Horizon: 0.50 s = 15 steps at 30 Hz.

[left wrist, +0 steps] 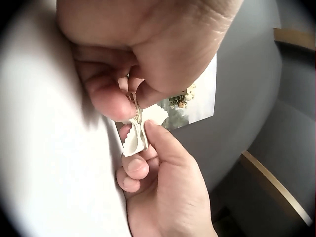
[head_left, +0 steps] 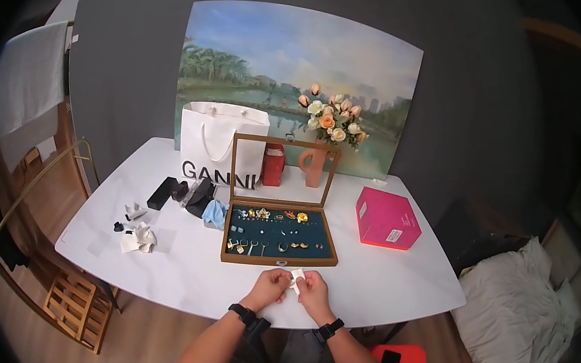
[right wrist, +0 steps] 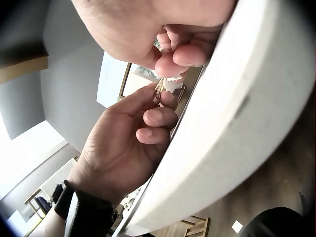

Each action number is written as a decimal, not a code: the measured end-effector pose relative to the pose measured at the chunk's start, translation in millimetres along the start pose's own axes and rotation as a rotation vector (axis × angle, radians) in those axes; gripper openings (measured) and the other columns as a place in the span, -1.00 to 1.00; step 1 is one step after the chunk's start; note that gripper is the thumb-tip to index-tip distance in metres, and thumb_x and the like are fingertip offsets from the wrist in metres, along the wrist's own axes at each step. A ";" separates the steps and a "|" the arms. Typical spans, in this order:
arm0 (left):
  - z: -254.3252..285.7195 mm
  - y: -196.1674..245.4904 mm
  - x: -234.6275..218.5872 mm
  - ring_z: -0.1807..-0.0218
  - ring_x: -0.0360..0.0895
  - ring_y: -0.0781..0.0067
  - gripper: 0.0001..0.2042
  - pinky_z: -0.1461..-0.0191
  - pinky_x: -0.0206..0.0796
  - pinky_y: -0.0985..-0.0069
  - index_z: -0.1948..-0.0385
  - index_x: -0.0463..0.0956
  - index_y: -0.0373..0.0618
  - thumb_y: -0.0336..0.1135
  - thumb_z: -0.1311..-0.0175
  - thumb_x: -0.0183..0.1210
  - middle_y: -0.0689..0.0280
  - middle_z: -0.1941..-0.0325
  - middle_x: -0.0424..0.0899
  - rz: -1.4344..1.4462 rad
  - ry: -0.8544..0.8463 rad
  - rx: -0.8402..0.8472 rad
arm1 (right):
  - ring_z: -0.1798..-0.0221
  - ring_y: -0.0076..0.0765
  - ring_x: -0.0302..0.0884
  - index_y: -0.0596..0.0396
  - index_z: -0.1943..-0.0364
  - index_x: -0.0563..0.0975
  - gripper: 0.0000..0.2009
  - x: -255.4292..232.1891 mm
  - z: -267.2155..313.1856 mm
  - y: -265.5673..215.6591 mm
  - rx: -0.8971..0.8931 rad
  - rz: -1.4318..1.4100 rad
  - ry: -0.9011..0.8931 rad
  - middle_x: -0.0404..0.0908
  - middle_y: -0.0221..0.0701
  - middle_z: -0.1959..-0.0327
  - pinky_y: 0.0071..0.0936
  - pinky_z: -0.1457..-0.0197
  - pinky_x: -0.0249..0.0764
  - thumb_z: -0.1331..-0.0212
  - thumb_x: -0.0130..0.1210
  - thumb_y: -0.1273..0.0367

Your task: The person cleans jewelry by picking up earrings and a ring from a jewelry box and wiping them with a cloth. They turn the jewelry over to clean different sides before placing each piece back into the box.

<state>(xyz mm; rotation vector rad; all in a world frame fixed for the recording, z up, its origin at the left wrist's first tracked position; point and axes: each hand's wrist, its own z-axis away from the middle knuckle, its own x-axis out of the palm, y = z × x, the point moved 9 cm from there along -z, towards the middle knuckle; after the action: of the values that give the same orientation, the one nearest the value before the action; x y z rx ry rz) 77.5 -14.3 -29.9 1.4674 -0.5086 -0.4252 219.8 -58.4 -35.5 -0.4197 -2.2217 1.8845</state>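
My left hand (head_left: 270, 287) pinches a gold ring (right wrist: 158, 91) between thumb and fingertip; small stones seem to line its band. My right hand (head_left: 313, 295) holds a small white cloth (left wrist: 135, 138) with a scalloped edge, folded up against the ring. Both hands meet low over the near edge of the table. Just beyond them stands a wooden jewellery box (head_left: 312, 263), its glass lid (head_left: 234, 166) raised. Gold earrings (head_left: 299, 246), brooches and rings lie in rows on its dark green lining. Fingers hide part of the ring in both wrist views.
On the white table (head_left: 384, 277) are a pink box (head_left: 386, 220), a white paper bag (head_left: 223, 135), a red box (head_left: 273, 166) and a vase (head_left: 313, 171) of flowers. At left lie a black box (head_left: 161, 194), a blue cloth (head_left: 215, 214) and crumpled white cloth (head_left: 139, 239).
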 end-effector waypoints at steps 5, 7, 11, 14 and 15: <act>-4.3 -0.2 -1.1 0.59 0.48 0.66 -0.81 0.51 0.36 0.61 0.10 0.61 -0.24 -0.32 -0.56 0.08 0.40 0.52 0.59 -0.004 -0.027 -0.049 | 0.56 -0.64 0.46 0.22 0.11 0.52 -0.86 0.4 1.6 -0.9 0.039 -0.018 -0.023 0.62 -0.44 0.44 -0.61 0.56 0.36 -0.45 0.14 0.41; -7.2 -3.9 -3.7 0.59 0.48 0.66 -0.81 0.52 0.36 0.61 0.12 0.61 -0.23 -0.31 -0.56 0.08 0.41 0.51 0.59 0.018 -0.057 -0.095 | 0.56 -0.65 0.45 0.23 0.11 0.52 -0.86 1.0 2.7 -2.0 0.066 -0.025 -0.058 0.61 -0.44 0.44 -0.62 0.57 0.35 -0.45 0.13 0.41; -16.2 -3.0 -14.5 0.60 0.45 0.67 -0.79 0.52 0.33 0.61 0.16 0.63 -0.21 -0.28 -0.57 0.08 0.43 0.53 0.56 -0.094 -0.097 -0.115 | 0.58 -0.67 0.43 0.22 0.09 0.50 -0.85 4.0 4.2 -7.3 0.079 0.007 -0.126 0.61 -0.46 0.45 -0.66 0.58 0.32 -0.48 0.10 0.38; -14.8 13.7 -19.8 0.59 0.45 0.67 -0.77 0.52 0.31 0.62 0.25 0.62 -0.19 -0.25 -0.58 0.07 0.45 0.56 0.54 -0.148 -0.191 -0.102 | 0.59 -0.70 0.40 0.21 0.09 0.50 -0.85 11.6 -0.3 -11.1 0.085 0.020 -0.179 0.61 -0.46 0.44 -0.67 0.59 0.29 -0.48 0.09 0.39; -16.7 15.6 -23.8 0.59 0.45 0.68 -0.76 0.51 0.31 0.62 0.29 0.61 -0.17 -0.25 -0.58 0.07 0.45 0.57 0.53 -0.156 -0.199 -0.088 | 0.59 -0.70 0.40 0.21 0.09 0.50 -0.86 17.7 -4.1 -14.1 0.085 0.009 -0.202 0.61 -0.46 0.44 -0.67 0.59 0.29 -0.49 0.09 0.39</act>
<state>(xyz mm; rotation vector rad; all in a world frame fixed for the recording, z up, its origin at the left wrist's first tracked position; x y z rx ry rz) 66.7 13.9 -16.5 1.3914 -0.5286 -0.7137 203.3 -50.7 -21.5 -0.2353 -2.2533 2.1016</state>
